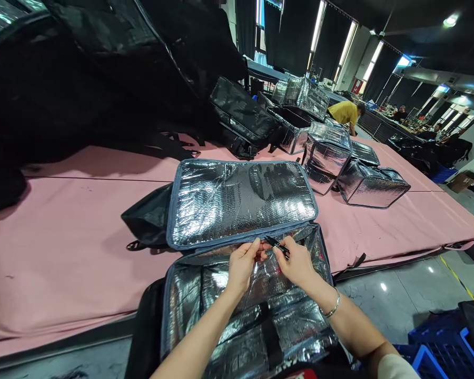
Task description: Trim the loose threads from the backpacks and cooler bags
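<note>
An insulated bag [260,295] with a shiny silver foil lining stands open before me, its lid [237,202] folded back flat onto the pink table. Dark bluish binding runs round the edges of both. At the seam where lid and body meet, my left hand [243,263] pinches the edge of the bag; a loose thread there would be too small to make out. My right hand [296,263] holds small black thread snips [275,244], their pointed blades aimed left at my left fingertips. The bag's black outside shows at its left side.
Several silver-lined bags [327,155] stand farther back on the pink table [63,247]. A large dark pile of black bags [114,84] rises at the upper left. Blue crates [442,342] sit on the floor at right. A person in yellow [343,112] bends over farther off.
</note>
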### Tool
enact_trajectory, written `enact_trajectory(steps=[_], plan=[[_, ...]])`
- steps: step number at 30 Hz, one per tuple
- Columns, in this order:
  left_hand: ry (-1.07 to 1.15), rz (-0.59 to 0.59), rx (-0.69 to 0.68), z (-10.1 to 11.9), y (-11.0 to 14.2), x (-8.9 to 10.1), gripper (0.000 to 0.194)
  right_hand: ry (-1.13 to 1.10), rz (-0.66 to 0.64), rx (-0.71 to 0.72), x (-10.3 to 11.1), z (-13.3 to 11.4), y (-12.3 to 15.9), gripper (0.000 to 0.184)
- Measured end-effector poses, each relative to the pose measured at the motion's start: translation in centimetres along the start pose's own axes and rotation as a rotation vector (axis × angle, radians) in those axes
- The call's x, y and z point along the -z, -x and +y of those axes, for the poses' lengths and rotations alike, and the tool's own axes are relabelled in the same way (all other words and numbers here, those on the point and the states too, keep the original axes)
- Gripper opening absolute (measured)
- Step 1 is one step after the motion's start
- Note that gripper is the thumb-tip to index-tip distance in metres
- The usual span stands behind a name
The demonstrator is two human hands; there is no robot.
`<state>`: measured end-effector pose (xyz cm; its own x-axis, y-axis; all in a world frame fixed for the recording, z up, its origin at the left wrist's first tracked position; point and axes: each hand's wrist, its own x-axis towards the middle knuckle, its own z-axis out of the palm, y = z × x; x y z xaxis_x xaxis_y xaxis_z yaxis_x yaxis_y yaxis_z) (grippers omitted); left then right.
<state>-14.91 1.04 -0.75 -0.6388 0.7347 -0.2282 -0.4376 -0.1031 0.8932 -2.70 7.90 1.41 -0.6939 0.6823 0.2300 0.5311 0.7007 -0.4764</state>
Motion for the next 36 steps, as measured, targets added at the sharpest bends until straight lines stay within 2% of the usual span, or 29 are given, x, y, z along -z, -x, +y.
enact_trajectory(steps=[13, 24, 31, 36], plan=[[0.0, -0.007, 0.007, 0.2, 0.0, 0.1, 0.044, 0.025, 0.017, 0.107, -0.7, 0.4, -0.1, 0.02], [0.01, -0.012, 0.004, -0.1, 0.0, 0.1, 0.046, -0.029, 0.04, 0.075, -1.3, 0.8, 0.2, 0.018], [-0.005, -0.031, -0.006, 0.2, -0.1, 0.2, 0.047, -0.012, 0.028, 0.041, -0.9, 0.4, 0.3, 0.018], [-0.089, -0.047, -0.053, 0.2, 0.0, 0.3, 0.048, -0.123, 0.044, 0.023, -0.7, 0.6, 0.3, 0.021]])
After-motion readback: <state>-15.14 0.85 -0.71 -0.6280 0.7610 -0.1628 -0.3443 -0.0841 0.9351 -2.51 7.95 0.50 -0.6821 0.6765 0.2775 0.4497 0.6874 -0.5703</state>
